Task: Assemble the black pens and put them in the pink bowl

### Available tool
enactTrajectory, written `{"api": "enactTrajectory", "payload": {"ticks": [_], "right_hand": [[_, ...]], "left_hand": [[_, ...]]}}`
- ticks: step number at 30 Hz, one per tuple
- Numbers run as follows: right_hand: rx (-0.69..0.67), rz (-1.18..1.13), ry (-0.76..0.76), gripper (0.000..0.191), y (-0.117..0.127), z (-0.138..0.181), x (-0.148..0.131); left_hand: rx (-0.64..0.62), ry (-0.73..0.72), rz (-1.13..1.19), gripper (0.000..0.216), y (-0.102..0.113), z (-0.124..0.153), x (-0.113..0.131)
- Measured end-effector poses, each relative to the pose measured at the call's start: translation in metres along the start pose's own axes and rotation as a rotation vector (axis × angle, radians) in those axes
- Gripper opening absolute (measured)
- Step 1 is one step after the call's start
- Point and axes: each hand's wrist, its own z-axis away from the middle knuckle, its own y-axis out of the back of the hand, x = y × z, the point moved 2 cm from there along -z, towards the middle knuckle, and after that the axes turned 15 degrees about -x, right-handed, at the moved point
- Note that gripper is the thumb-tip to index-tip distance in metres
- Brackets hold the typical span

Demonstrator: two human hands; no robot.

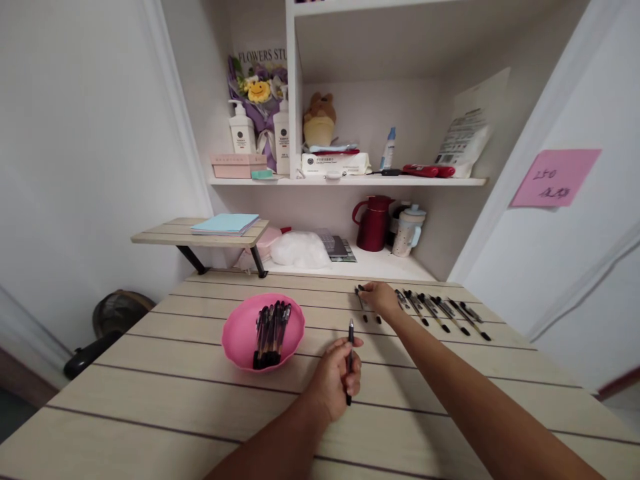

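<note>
My left hand (pixel 333 377) is closed around a black-and-clear gel pen (pixel 350 360), held nearly upright above the slatted tabletop with its tip end toward the shelf. Farther forward, my right hand (pixel 383 300) pinches the far end of another pen lying on the wood, partly hidden by the fingers. Just left of it lies a pen (pixel 361 304). Right of that hand, several similar pens (pixel 435 312) lie in a slanted row. A pink scalloped bowl (pixel 235 340) stands to the left, holding a bunch of pens (pixel 271 333).
A small raised stand (pixel 165 232) with blue paper (pixel 227 223) sits at the back left. Behind the table are a red jug (pixel 373 227), a patterned cup (pixel 407 230) and a white fluffy bundle (pixel 300 250). A shelf (pixel 350 181) with bottles and packets hangs above.
</note>
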Motion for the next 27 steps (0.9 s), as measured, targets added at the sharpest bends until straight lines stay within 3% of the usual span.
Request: {"api": "enactTrajectory", "payload": {"ticks": [7,16,23,27], "right_hand": [[-0.086,0.314,-0.013,0.024,-0.028,-0.043,-0.024],[-0.129,0.410,-0.041,0.031,-0.042,-0.061,-0.031],[-0.093,0.314,0.009,0.021,-0.021,-0.050,-0.032],[-0.074,0.188,0.062,0.024,-0.001,-0.020,-0.024]], "left_hand": [[0.007,-0.008,0.020,0.029,0.003,-0.003,-0.003],[0.014,0.037,0.050,0.028,0.003,-0.002,-0.004],[-0.022,0.016,0.050,0.030,0.005,-0.003,-0.005],[0.003,-0.002,0.022,0.029,0.005,-0.003,-0.004]]}}
